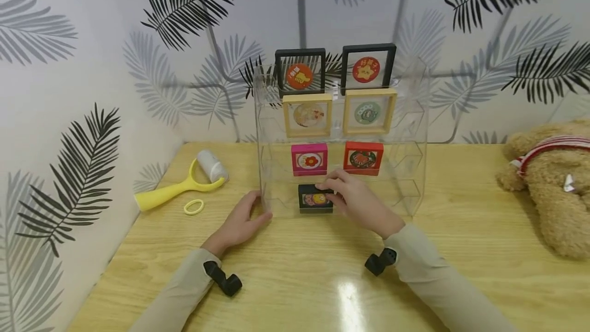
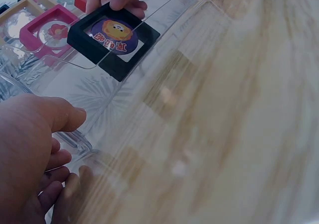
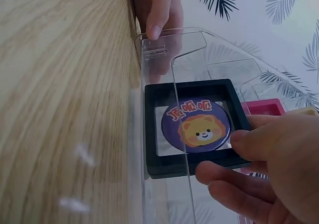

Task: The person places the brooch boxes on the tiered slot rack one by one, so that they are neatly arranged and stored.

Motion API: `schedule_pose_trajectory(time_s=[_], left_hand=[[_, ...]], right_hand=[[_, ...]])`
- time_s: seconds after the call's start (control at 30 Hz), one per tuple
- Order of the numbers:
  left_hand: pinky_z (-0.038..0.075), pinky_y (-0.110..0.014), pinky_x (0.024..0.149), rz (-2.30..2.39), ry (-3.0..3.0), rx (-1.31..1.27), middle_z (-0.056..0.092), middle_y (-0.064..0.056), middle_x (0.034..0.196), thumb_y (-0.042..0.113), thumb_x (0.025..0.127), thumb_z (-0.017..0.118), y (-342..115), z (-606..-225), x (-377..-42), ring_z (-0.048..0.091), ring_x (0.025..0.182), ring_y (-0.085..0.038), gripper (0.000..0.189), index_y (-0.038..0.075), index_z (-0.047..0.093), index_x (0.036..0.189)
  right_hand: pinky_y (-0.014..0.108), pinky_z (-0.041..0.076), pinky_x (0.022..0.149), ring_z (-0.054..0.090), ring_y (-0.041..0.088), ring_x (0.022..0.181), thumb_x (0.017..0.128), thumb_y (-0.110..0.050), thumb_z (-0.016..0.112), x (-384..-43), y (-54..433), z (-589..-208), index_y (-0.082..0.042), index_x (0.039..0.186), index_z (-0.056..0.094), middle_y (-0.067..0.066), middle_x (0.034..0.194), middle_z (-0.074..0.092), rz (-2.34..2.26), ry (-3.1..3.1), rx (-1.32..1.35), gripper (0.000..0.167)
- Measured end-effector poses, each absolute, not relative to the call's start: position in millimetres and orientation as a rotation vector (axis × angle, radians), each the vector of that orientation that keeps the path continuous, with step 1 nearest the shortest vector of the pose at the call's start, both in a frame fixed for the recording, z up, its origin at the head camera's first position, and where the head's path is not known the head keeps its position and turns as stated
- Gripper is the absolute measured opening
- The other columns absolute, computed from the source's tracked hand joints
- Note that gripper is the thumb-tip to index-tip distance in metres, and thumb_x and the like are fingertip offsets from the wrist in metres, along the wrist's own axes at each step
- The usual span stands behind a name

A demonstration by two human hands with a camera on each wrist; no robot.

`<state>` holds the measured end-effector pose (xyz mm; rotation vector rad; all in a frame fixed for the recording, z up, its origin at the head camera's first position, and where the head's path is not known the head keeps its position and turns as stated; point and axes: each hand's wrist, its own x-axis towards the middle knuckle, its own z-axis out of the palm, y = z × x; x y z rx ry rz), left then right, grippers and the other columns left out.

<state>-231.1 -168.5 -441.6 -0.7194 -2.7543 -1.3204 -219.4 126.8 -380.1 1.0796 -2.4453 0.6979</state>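
A clear tiered display rack [image 1: 276, 204] stands on the table. On its lowest tier sits a black square display frame [image 1: 315, 208] holding a round purple badge [image 3: 197, 127] with a yellow lion face. My right hand [image 1: 357, 201] pinches this frame by its upper edge, thumb in front and fingers at the top. At the rack's lower left corner, my left hand [image 1: 239, 222] holds the side panel; its thumb [image 2: 67, 113] lies to one side of the panel edge and the other fingers curl on the other side.
Higher tiers hold a pink frame [image 1: 309, 172], a red frame [image 1: 375, 160], wooden-coloured frames [image 1: 330, 115] and black frames [image 1: 323, 73]. Left of the rack lie a yellow slingshot-shaped piece [image 1: 175, 191], a grey-white cylinder [image 1: 211, 165] and a yellow ring [image 1: 193, 212]. A teddy bear [image 1: 553, 188] sits right.
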Motion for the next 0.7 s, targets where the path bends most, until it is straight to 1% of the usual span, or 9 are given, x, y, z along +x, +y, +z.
schedule_pose_trajectory(time_s=[0.13, 0.23, 0.33, 0.43, 0.53, 0.63, 0.7], left_hand=[[0.031, -0.053, 0.110, -1.333, -2.764, -0.732, 0.049, -0.022, 0.136, 0.017, 0.094, 0.063, -167.5, -443.1, -232.7, 0.042, 0.132, -0.037, 0.049, -0.004, 0.045, 0.134], [0.030, -0.053, 0.111, -1.346, -2.758, -0.737, 0.049, -0.023, 0.136, 0.017, 0.093, 0.063, -167.3, -441.8, -234.2, 0.041, 0.132, -0.037, 0.049, -0.004, 0.045, 0.134], [0.031, -0.053, 0.111, -1.337, -2.766, -0.726, 0.048, -0.022, 0.136, 0.017, 0.093, 0.063, -168.8, -441.1, -234.6, 0.042, 0.132, -0.037, 0.049, -0.003, 0.045, 0.134], [0.031, -0.053, 0.110, -1.320, -2.786, -0.707, 0.048, -0.023, 0.136, 0.017, 0.093, 0.063, -171.5, -441.3, -233.3, 0.041, 0.132, -0.037, 0.049, -0.002, 0.045, 0.135], [0.030, -0.053, 0.111, -1.323, -2.798, -0.693, 0.046, -0.024, 0.138, 0.016, 0.093, 0.063, -172.6, -441.0, -231.8, 0.040, 0.133, -0.037, 0.051, -0.003, 0.044, 0.136], [0.030, -0.054, 0.111, -1.319, -2.800, -0.698, 0.045, -0.025, 0.138, 0.017, 0.093, 0.062, -171.6, -440.0, -231.7, 0.039, 0.134, -0.039, 0.052, -0.004, 0.042, 0.137], [0.029, -0.055, 0.111, -1.310, -2.807, -0.702, 0.044, -0.025, 0.139, 0.017, 0.094, 0.062, -172.3, -438.9, -231.1, 0.038, 0.135, -0.039, 0.053, -0.004, 0.041, 0.138]], right_hand=[[0.023, 0.052, 0.062, 0.059, 0.012, 0.071, 0.085, 0.003, 0.069, -217.3, 132.5, -379.8, -0.003, 0.117, 0.066, 0.013, 0.113, 0.057, 0.741, -2.470, 1.077, 0.032], [0.022, 0.052, 0.059, 0.057, 0.010, 0.065, 0.084, 0.004, 0.069, -215.5, 137.9, -376.3, -0.002, 0.116, 0.064, 0.016, 0.116, 0.056, 0.773, -2.447, 1.061, 0.033], [0.021, 0.050, 0.056, 0.053, 0.007, 0.062, 0.083, 0.005, 0.068, -214.9, 145.3, -373.5, -0.003, 0.110, 0.065, 0.013, 0.109, 0.058, 0.775, -2.373, 1.032, 0.028], [0.020, 0.046, 0.052, 0.049, 0.006, 0.059, 0.082, 0.009, 0.067, -214.4, 156.3, -371.9, -0.003, 0.103, 0.065, 0.009, 0.096, 0.059, 0.791, -2.280, 1.015, 0.025], [0.020, 0.045, 0.050, 0.048, 0.006, 0.060, 0.079, 0.013, 0.065, -212.4, 172.4, -370.0, -0.003, 0.098, 0.065, 0.007, 0.087, 0.058, 0.771, -2.200, 0.971, 0.025], [0.021, 0.045, 0.052, 0.050, 0.008, 0.062, 0.078, 0.015, 0.064, -208.4, 191.8, -368.1, -0.002, 0.094, 0.064, 0.007, 0.083, 0.058, 0.721, -2.149, 0.871, 0.024], [0.021, 0.045, 0.053, 0.052, 0.011, 0.063, 0.078, 0.015, 0.063, -205.2, 203.5, -368.1, -0.001, 0.092, 0.064, 0.009, 0.083, 0.060, 0.698, -2.104, 0.805, 0.022]])
